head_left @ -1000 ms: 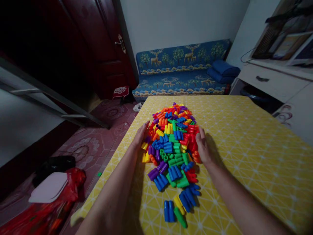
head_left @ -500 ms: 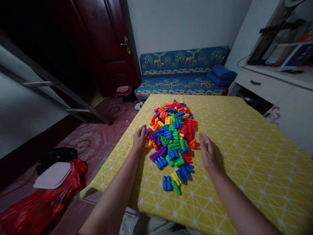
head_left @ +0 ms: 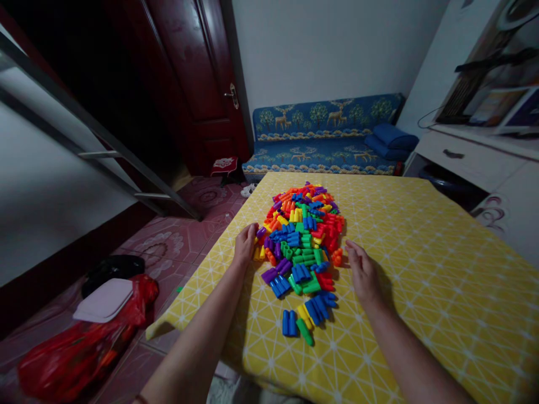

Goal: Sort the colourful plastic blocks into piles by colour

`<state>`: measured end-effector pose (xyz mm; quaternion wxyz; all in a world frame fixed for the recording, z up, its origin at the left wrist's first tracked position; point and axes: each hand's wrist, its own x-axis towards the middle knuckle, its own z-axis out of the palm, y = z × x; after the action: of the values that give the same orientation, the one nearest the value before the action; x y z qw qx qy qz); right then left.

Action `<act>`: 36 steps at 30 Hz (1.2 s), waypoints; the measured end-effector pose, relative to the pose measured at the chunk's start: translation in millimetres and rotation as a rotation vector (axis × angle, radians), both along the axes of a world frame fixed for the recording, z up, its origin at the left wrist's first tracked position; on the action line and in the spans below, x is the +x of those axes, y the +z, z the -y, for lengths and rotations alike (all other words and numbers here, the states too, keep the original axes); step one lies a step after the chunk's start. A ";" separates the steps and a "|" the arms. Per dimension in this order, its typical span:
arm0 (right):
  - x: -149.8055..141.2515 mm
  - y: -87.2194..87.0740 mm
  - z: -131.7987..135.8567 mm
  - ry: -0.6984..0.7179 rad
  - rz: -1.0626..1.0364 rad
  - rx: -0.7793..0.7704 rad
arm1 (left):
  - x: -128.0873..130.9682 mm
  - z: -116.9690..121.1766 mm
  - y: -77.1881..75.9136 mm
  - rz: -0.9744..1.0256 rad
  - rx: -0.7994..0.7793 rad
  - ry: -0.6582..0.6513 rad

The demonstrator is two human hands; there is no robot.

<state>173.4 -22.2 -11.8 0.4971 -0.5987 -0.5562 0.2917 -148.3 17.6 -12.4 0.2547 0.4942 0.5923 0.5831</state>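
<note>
Your two hands stood either side of a heap of coloured plastic pieces, which lay on the yellow-clothed worktop and ran from its far edge toward you. Your left hand was at the heap's left flank, its grip released and its fingertips right by a purple piece; whether they touched it, you could not have told from this view. Your right hand was to the right, its grip released too, fingers extended and a little apart from the heap, with an orange piece the nearest thing to it.

Nearest you, a blue double-tube piece, a green piece and a yellow piece lay close together in front of the main heap.

Beyond the worktop's far edge stood a blue patterned sofa, with folded blue cushions at its right end. On the floor to your left lay a red bag, a pale flat lid and a black bag. A white cabinet stood at far right.
</note>
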 end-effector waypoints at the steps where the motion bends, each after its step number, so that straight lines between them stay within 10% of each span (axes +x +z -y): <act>1: 0.3 -0.9 -0.4 0.001 -0.011 -0.001 | 0.6 0.6 1.0 0.001 0.003 0.003; 26: 1.7 -16.8 -4.1 0.037 -0.087 0.042 | -2.1 -1.8 -1.1 -0.089 -0.009 -0.010; 36: 2.0 9.3 11.6 0.020 0.223 0.248 | 1.1 -1.5 0.6 -0.106 -0.013 -0.021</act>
<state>175.3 -33.8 -2.5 0.4995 -0.5560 -0.6454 0.1576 -147.1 19.1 -11.8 0.2322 0.5290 0.6037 0.5494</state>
